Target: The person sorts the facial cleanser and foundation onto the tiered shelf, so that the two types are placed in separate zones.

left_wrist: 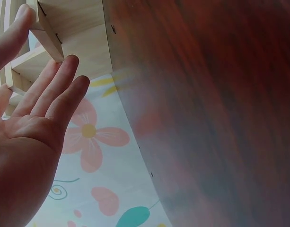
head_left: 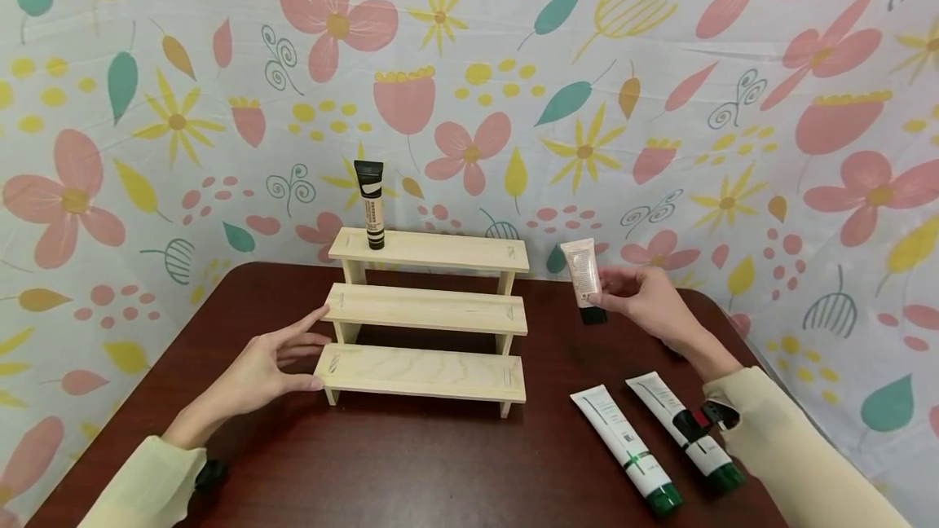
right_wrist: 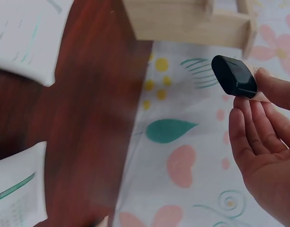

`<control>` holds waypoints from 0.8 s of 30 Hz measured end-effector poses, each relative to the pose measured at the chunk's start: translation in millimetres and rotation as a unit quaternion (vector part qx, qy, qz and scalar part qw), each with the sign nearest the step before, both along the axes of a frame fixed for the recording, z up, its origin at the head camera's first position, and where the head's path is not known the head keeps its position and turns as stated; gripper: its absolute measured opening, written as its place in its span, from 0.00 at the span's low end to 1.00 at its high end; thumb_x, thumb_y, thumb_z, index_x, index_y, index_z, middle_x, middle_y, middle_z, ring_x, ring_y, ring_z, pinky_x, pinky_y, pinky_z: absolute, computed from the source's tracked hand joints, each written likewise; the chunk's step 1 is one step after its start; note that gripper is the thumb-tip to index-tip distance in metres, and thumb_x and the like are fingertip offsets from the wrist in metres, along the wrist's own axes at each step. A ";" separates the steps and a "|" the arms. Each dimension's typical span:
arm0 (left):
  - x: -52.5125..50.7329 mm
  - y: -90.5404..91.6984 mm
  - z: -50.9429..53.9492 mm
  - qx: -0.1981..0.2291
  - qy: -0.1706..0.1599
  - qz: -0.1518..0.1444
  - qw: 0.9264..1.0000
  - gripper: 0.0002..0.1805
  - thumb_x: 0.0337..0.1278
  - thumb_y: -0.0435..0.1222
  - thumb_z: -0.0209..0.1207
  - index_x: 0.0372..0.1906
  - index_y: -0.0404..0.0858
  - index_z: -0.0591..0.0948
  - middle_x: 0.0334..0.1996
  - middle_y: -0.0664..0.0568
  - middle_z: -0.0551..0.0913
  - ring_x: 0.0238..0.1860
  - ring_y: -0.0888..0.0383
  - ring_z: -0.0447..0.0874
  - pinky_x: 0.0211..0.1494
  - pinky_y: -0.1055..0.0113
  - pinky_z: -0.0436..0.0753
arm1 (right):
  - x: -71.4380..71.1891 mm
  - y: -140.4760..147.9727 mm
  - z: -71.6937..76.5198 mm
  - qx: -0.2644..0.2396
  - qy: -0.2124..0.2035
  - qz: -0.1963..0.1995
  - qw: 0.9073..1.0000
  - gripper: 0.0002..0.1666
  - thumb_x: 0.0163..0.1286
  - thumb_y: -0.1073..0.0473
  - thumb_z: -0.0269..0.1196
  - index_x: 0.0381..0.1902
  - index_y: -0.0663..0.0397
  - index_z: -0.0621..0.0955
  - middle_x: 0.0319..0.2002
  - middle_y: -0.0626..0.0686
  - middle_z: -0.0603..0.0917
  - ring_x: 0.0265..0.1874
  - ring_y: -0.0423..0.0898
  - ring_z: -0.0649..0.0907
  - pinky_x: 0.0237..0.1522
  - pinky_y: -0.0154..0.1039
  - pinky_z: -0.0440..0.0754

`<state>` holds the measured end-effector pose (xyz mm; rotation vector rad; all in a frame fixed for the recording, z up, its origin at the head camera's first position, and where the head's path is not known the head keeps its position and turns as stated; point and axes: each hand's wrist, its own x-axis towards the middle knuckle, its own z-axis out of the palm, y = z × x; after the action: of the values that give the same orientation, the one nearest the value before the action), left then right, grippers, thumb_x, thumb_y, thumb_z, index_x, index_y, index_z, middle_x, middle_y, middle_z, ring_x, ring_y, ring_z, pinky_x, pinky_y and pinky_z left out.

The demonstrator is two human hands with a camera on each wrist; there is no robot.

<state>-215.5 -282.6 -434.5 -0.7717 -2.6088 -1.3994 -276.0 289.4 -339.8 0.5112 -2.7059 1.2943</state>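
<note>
Pale pink tube [head_left: 582, 270], black cap [head_left: 593, 315] lowermost, right fingers [right_wrist: 239, 130] pinching it, left fingers [head_left: 299, 327] outstretched.

The held squeeze tube [head_left: 582, 270] is pale pink with a black cap [head_left: 593, 315], the tabletop [head_left: 411, 467] reddish-brown, the backdrop [head_left: 506, 39] floral-patterned.

My head view faces forward and down; my nearer wrist views share its wooden rack [head_left: 425, 308] along their upper edges.

Backdrop [head_left: 469, 47]: wht cloth w/ pink, ylw & teal florals, faint creases
Table [head_left: 440, 467]: dk red-brn, rounded far corners
Light: bright, fairly even
</note>
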 end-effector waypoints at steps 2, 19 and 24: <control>-0.2 -0.2 0.5 0.001 0.000 0.000 1.000 0.57 0.48 0.31 0.81 0.84 0.45 0.63 0.57 0.43 0.87 0.56 0.44 0.88 0.58 0.42 0.83 | 1.0 -5.5 5.4 -0.012 0.017 0.002 1.000 0.25 0.70 0.58 0.75 0.60 0.64 0.85 0.45 0.61 0.89 0.42 0.49 0.88 0.39 0.38 0.86; 0.2 -2.8 0.2 0.000 -0.010 0.005 1.000 0.58 0.47 0.32 0.82 0.84 0.49 0.63 0.57 0.45 0.87 0.56 0.47 0.88 0.59 0.43 0.83 | -1.9 -59.8 26.3 -0.047 0.072 -0.009 0.996 0.28 0.69 0.57 0.75 0.64 0.61 0.84 0.50 0.60 0.89 0.45 0.47 0.88 0.41 0.32 0.84; 0.1 -1.9 -0.2 0.006 -0.011 0.001 1.000 0.58 0.47 0.31 0.82 0.84 0.48 0.63 0.57 0.45 0.87 0.57 0.46 0.88 0.59 0.43 0.83 | -6.2 -78.9 25.2 -0.078 0.075 -0.001 0.994 0.29 0.69 0.59 0.75 0.65 0.61 0.83 0.51 0.60 0.89 0.45 0.45 0.89 0.40 0.31 0.85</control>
<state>-215.5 -284.5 -434.7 -0.7581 -2.6143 -1.4289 -282.2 210.6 -314.6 0.5643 -2.4599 1.3932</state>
